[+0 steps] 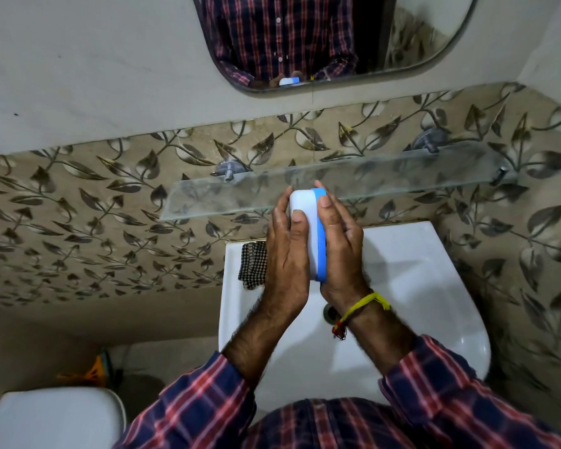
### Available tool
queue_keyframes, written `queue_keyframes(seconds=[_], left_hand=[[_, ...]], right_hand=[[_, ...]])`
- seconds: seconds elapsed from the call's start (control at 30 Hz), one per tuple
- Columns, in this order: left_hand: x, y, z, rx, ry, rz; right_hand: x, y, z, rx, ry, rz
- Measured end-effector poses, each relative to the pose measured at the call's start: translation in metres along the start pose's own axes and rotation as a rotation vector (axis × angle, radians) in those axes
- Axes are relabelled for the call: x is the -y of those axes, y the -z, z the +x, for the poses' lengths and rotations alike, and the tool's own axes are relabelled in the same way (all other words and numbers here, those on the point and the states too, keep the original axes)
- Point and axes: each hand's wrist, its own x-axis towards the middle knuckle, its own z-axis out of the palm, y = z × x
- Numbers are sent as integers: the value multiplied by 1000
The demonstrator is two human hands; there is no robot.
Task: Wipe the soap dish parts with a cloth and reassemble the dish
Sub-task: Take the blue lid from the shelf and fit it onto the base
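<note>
The soap dish [308, 231] looks to be back in one piece: the white part and the blue part sit pressed together, the blue showing as a band down the right side and round the far end. The checked cloth [254, 265] lies put down on the back left corner of the basin [412, 270], hanging partly over its left rim and apart from the dish, so I take the wiping to be over, or nearly. What seems left is seating the two halves fully, if they are not already, and setting the dish somewhere. I cannot tell whether the seam is closed all the way round, since the palms hide most of it.

The dish is held in the air above the back of the basin, its far end just in front of the near edge of the glass shelf [402, 176]. The left hand [284, 251] clasps the white side, thumb laid across the top face and the fingers [281, 202] curled round the left edge. The right hand [340, 244] clasps the blue side, thumb on the blue rim near the far end, palm against the long edge. Both wrists are turned inward, as if squeezing the halves together. A yellow thread [366, 304] circles the right wrist.
</note>
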Motion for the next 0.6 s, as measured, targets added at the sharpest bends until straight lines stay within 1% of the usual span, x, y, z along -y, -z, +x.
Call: queue_keyframes(seconds=[0.1, 0.23, 0.3, 0.37, 0.43, 0.5, 0.57, 0.6], left_hand=[[1, -1, 1, 13, 39, -80], [1, 0, 6, 74, 64, -100], [2, 5, 9, 147, 43, -53], [0, 14, 14, 256, 3, 24], [-1, 22, 18, 332, -33, 43], [0, 30, 21, 310, -55, -1], [1, 34, 22, 272, -71, -4], [1, 35, 23, 278, -65, 4]], right_hand=[[0, -2, -1, -37, 12, 7], [2, -3, 0, -46, 3, 7], [1, -1, 1, -21, -4, 16], [1, 3, 2, 19, 11, 12], [2, 6, 4, 34, 36, 31], [5, 7, 9, -4, 62, 83], [12, 6, 16, -65, 78, 126], [15, 5, 20, -83, 88, 132]])
